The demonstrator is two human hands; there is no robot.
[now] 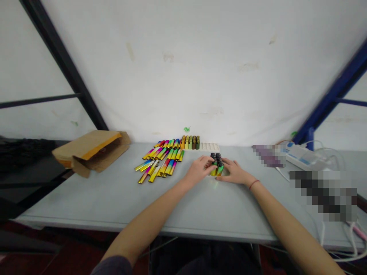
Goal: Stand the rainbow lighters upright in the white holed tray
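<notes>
A small upright cluster of slim, shiny yellow-green tubes with black tops [220, 170] stands on the table between my two hands. My left hand [200, 168] is at its left side, with fingers curled in and the thumb against the tubes; its fingertips partly hide the black tops. At the right side, my right hand [235, 172] rests with thumb and fingers apart, steadying the cluster. To the left lies a spread of metallic rainbow-coloured tubes [169, 167], in loose rows.
Behind the loose tubes, upright gold-topped tubes [190, 143] stand in rows beside a white tray with holes [210, 147]. An open cardboard box [91, 147] lies at left. A power strip [301, 156] with cables and blurred-out items sit at right on the grey table [114, 202].
</notes>
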